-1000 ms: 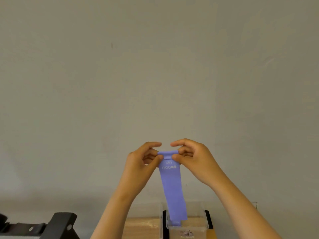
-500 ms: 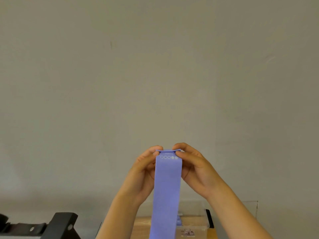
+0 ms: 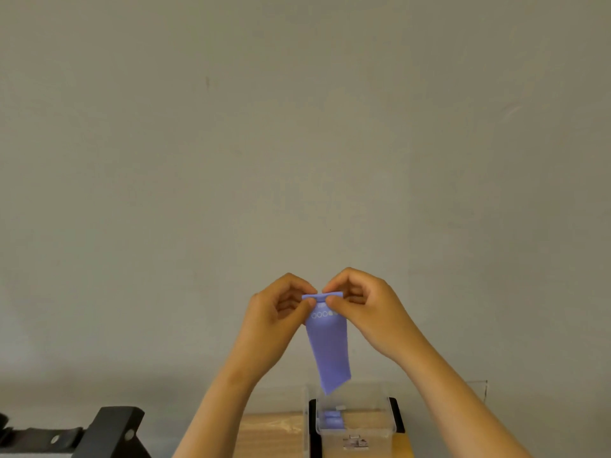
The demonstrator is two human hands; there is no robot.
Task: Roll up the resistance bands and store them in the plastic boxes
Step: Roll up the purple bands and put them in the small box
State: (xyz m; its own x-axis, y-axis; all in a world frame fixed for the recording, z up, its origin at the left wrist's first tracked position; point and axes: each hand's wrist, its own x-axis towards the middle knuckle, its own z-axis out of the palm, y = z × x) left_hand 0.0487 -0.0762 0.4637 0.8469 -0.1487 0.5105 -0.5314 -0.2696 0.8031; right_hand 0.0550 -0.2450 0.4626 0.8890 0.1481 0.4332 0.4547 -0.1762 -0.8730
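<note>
**A:** Where's the band, and how is it held?

**B:** The purple resistance band (image 3: 329,352) is at lower centre of the frame, hanging above the clear plastic box (image 3: 380,421). Your left hand (image 3: 277,312) and right hand (image 3: 363,309) each pinch its top edge, which is curled over.

**A:** Handling?

**B:** It's likely light, limp, stretchy and a bit slick. Grip at the top corners and roll tight.

**A:** Markings?

**B:** A row of small white circles under the curl. No legible words.

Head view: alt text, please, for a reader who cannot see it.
The left hand and right hand pinch the rolled top edge of a purple resistance band, whose tail hangs above a clear plastic box.
</note>
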